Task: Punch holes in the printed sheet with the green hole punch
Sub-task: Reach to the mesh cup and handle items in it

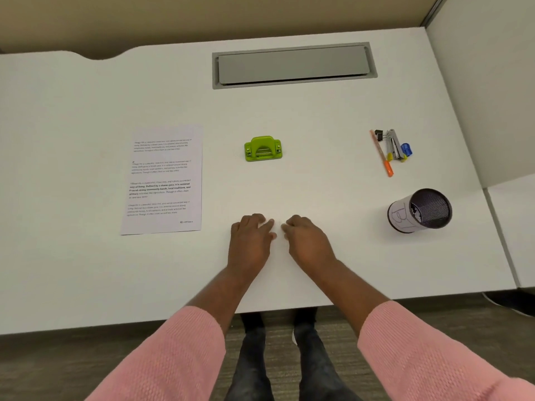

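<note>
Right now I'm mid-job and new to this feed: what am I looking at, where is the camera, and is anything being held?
There is no machine here. One wide camera worn on a person's head looks down at a white desk. The left hand and right hand rest near the front edge, holding nothing. The printed sheet lies flat to the left; the green hole punch sits apart from it, mid-desk. On the right lie an orange pen, a stapler and a mesh pen cup.
</note>
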